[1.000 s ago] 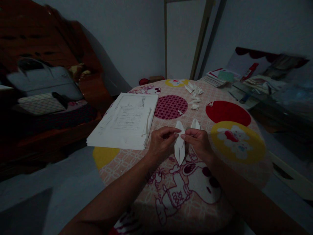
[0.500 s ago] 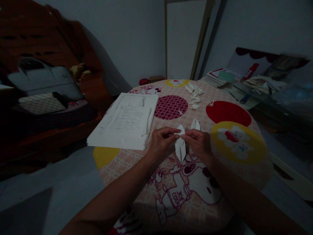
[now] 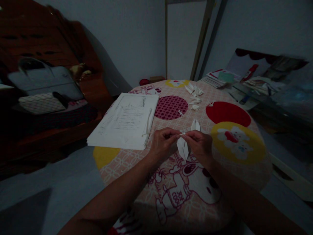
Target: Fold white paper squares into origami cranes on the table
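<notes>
Between my two hands is a small white folded paper (image 3: pixel 183 149), its pointed lower end hanging toward me above the patterned tablecloth (image 3: pixel 151 202). My left hand (image 3: pixel 164 141) pinches its upper part from the left with thumb and forefinger. From the right, my right hand (image 3: pixel 199 142) pinches the same spot, the fingertips of both hands nearly meeting. The paper's upper end is mostly hidden by the fingers. Just behind my right hand lies another folded white paper piece (image 3: pixel 195 125) with a pointed tip.
A stack of printed sheets (image 3: pixel 124 124) lies at the table's left, with a narrow paper strip on it. Several crumpled or folded white papers (image 3: pixel 194 91) sit toward the back. Booklets (image 3: pixel 217 78) and a glass-topped surface (image 3: pixel 259 98) are at right; a handbag (image 3: pixel 46 80) rests on a wooden seat at left.
The upper half of the paper, which stood up above my fingertips, is now folded down or tucked between them. The lower point has shifted slightly right. Both hands stay in nearly the same place.
</notes>
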